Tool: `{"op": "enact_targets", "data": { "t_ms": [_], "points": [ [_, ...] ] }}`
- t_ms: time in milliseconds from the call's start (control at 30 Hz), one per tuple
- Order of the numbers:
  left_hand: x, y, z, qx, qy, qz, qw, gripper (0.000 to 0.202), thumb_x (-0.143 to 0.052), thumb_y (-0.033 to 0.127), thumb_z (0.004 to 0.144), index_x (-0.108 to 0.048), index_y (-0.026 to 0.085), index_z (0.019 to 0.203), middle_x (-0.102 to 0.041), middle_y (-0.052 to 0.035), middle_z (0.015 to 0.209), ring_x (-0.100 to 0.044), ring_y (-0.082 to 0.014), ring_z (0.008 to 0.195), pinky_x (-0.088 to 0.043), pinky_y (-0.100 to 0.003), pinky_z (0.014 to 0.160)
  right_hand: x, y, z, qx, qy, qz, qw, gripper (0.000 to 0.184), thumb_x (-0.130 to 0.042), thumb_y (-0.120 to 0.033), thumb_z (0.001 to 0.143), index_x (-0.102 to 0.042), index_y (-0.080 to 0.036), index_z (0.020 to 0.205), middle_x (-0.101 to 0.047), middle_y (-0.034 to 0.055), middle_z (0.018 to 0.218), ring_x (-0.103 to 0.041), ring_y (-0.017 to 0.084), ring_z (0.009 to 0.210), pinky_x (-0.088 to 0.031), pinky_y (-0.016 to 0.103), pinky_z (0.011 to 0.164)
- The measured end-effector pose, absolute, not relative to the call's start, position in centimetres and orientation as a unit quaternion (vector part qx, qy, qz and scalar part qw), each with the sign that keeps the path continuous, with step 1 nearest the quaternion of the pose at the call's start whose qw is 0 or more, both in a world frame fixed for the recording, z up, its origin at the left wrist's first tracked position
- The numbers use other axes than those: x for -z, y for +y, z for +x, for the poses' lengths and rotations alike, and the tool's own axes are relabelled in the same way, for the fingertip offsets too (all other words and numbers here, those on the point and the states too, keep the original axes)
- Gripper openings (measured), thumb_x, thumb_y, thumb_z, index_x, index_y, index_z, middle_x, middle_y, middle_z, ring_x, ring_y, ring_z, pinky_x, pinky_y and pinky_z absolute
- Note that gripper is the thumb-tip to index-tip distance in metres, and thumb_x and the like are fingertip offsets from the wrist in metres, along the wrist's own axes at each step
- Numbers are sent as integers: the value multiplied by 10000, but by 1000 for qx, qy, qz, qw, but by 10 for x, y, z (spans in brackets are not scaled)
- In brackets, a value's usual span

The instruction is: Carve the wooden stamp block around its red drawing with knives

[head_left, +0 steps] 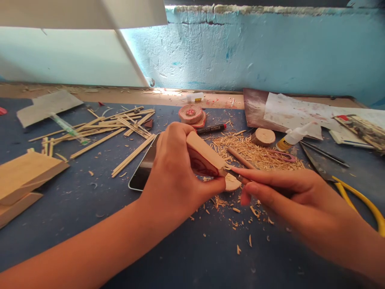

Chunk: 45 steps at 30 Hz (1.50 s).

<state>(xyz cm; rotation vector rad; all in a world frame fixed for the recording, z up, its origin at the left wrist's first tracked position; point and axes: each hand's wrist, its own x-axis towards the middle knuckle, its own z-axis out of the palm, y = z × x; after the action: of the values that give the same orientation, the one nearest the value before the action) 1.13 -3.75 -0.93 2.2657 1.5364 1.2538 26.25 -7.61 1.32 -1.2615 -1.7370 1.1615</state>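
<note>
My left hand (177,164) is closed around a pale wooden block (206,150), tilted, with reddish markings on the side facing me. In my right hand (288,196) is a slim carving knife (235,175), its metal tip touching the block's near right corner, where a small curl of wood stands up. My right fingers hide most of its handle. Under the hands lies a pale wood slice (231,183), partly covered. Wood shavings (246,150) are heaped just behind. A phone (142,164) lies partly beneath my left hand.
Thin wooden sticks (111,126) are scattered at the left, near stacked wood blocks (27,176). A red-marked round slice (190,113) and a black marker (211,128) lie behind my hands. At the right are a glue bottle (291,136), a small log slice (263,137) and yellow-handled scissors (357,196).
</note>
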Motion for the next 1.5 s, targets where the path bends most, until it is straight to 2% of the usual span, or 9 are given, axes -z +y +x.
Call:
{"op": "enact_targets", "data": {
  "t_ms": [133,300,467,700,900,1033,1167,1300,1500],
  "points": [
    [10,-37,11,-416,506,753,60,739,-982,306,762,-475,314,1301,-702,-55,1244,-741,-357,1173,-643,-515,1006,-12,-75,262,-601,-552,-478,327,408,-812,-571,1112,-950,-296,1379,-900,88,814,-597,98,430,-389,167,375],
    [12,-37,11,-406,509,756,63,781,-997,306,733,-485,315,1323,-696,-45,1205,-730,-356,1152,-639,-510,979,-8,-78,268,-198,-805,-444,340,332,-740,-205,1124,-937,-274,1382,-955,58,1141,-936,223,885,-753,261,700],
    [9,-38,13,-385,498,777,8,601,-954,332,830,-522,279,1244,-681,-73,1159,-688,-360,1069,-621,-574,971,-7,-80,275,31,-885,-359,296,421,-684,-19,1107,-889,-215,1418,-940,57,1268,-948,246,1017,-800,360,978],
    [7,-38,14,-361,491,793,-6,558,-927,285,808,-544,271,1214,-696,-119,1151,-666,-397,1057,-617,-654,936,-11,-76,277,-15,-891,-361,276,413,-654,-70,1137,-886,-223,1443,-950,67,1223,-942,230,968,-785,320,891],
    [8,-37,14,-360,487,796,-15,635,-952,239,741,-543,295,1224,-712,-116,1158,-668,-405,1054,-617,-666,917,-10,-73,274,-227,-830,-426,281,367,-684,-214,1169,-905,-268,1457,-944,5,983,-835,129,646,-635,187,560],
    [8,-35,14,-352,487,800,-6,607,-897,201,727,-537,273,1209,-719,-144,1163,-677,-426,1055,-622,-678,895,-12,-69,272,-330,-789,-446,264,320,-688,-319,1197,-929,-286,1405,-952,-13,1026,-923,183,802,-687,188,601],
    [7,-35,14,-339,499,798,14,591,-917,271,745,-535,276,1196,-724,-141,1168,-686,-433,1074,-624,-656,878,-8,-71,277,-146,-861,-403,273,345,-699,-187,1172,-897,-254,1447,-958,7,1128,-927,172,852,-732,218,713],
    [7,-37,15,-302,500,812,-13,524,-856,205,735,-531,283,1138,-722,-119,1103,-672,-426,1025,-601,-628,829,1,-79,288,40,-907,-329,261,543,-623,-19,1120,-812,-252,1574,-908,53,1412,-923,264,1135,-773,412,1028],
    [8,-41,16,-299,479,825,-33,446,-791,152,781,-573,264,1153,-713,-121,1092,-679,-435,1034,-598,-620,846,-7,-75,287,32,-922,-306,234,485,-579,7,1113,-824,-192,1481,-937,67,1307,-928,253,1073,-767,385,959]
  ]
}}
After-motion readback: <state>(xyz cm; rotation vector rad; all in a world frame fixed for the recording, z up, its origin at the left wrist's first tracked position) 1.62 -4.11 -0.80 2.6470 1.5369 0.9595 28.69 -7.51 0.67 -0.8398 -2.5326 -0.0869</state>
